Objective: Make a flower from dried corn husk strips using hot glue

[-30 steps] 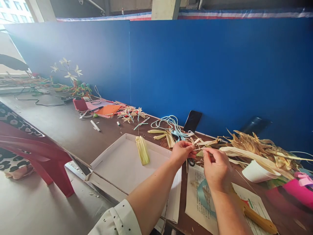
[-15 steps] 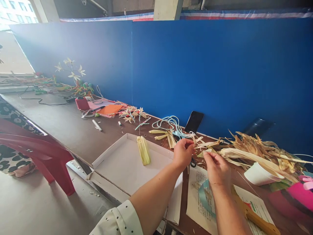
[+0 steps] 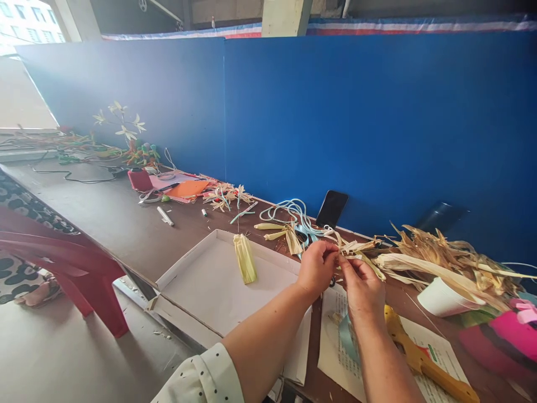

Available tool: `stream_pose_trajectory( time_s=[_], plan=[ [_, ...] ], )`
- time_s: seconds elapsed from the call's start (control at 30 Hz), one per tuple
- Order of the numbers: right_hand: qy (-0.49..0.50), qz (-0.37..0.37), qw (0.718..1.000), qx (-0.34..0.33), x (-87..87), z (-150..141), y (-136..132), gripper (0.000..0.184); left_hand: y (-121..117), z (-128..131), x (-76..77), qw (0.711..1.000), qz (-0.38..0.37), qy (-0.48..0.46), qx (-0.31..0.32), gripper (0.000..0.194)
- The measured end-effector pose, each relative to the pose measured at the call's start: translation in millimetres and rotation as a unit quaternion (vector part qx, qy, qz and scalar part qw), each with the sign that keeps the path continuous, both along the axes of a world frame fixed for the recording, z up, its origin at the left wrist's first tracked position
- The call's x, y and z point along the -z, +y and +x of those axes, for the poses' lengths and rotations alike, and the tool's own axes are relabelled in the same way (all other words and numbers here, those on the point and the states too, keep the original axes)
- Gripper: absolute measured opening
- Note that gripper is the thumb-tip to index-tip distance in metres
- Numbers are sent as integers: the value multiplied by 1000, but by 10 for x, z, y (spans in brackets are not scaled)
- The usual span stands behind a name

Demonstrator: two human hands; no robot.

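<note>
My left hand [image 3: 318, 267] and my right hand [image 3: 363, 288] meet over the back of the table, thumbs and forefingers pinched together. A thin, pale strip of corn husk [image 3: 339, 240] sticks up from the left fingertips. Whatever lies between the right fingertips is too small to make out. Just beyond them are loose dried husk pieces [image 3: 356, 246]. Scissors [image 3: 333, 281] show in part under my hands. Left of them, a flat, pleated green-yellow husk piece with a wire [image 3: 245, 260] lies in a shallow white box lid [image 3: 197, 285].
At the right are a heap of dry husks [image 3: 444, 257], a tipped white cup [image 3: 447, 298], a pink item [image 3: 509, 336] and a yellow glue gun [image 3: 419, 355] on printed paper [image 3: 331, 358]. A phone [image 3: 332, 209] leans on the blue partition [image 3: 369, 123]. A red chair [image 3: 84, 274] stands left.
My right hand has moved left and slightly up, so its fingertips now touch those of my left hand. The left hand has shifted slightly right.
</note>
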State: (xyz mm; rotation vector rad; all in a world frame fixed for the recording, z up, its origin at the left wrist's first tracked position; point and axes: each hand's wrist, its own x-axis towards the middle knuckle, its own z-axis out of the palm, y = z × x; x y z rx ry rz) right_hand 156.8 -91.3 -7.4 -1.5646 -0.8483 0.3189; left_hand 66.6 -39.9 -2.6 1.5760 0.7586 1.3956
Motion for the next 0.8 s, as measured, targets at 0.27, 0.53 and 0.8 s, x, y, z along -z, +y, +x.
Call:
stream_pose_trajectory(
  time_s=[0.27, 0.53, 0.8],
  plan=[
    [18, 37, 999, 30, -15, 20, -37, 45, 46, 54, 10, 983, -131, -100, 81, 11],
    [120, 113, 985, 47, -128, 2, -82, 35, 66, 85, 40, 950, -187, -177, 175, 33],
    [128, 128, 983, 27, -92, 7, -84, 31, 41, 107, 75, 945, -184, -193, 189, 37]
  ],
)
